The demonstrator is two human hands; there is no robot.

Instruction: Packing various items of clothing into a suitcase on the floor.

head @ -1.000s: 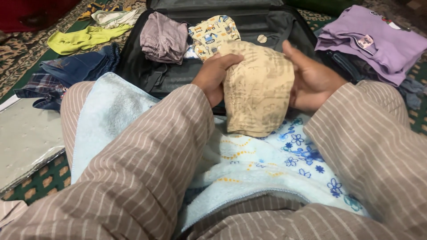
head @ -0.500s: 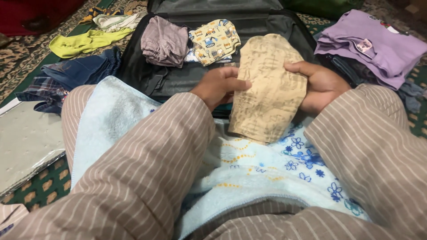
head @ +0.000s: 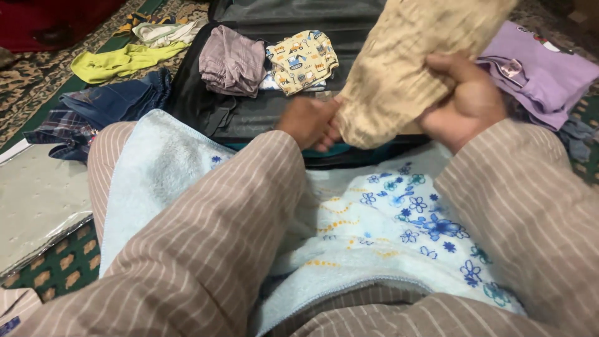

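Observation:
Both my hands hold a tan printed cloth [head: 412,68], raised over an open black suitcase [head: 249,115]. My left hand [head: 309,122] grips its lower corner. My right hand [head: 465,103] clutches its right side, thumb on top. The cloth reaches up to the top edge of the view and hides part of the suitcase. Inside the suitcase lie a folded striped mauve garment [head: 231,59] and a folded yellow garment with vehicle prints [head: 302,59]. A light blue towel with blue flowers [head: 374,231] covers my lap.
A folded purple garment [head: 549,75] sits on a pile at the right. At the left lie jeans [head: 112,100], a plaid cloth, a lime green garment [head: 121,59] and a clear plastic-wrapped flat pack [head: 37,200] on a patterned green carpet.
The tan cloth has been lifted from my lap up over the suitcase. Both hands moved forward and up with it, and it now hangs looser.

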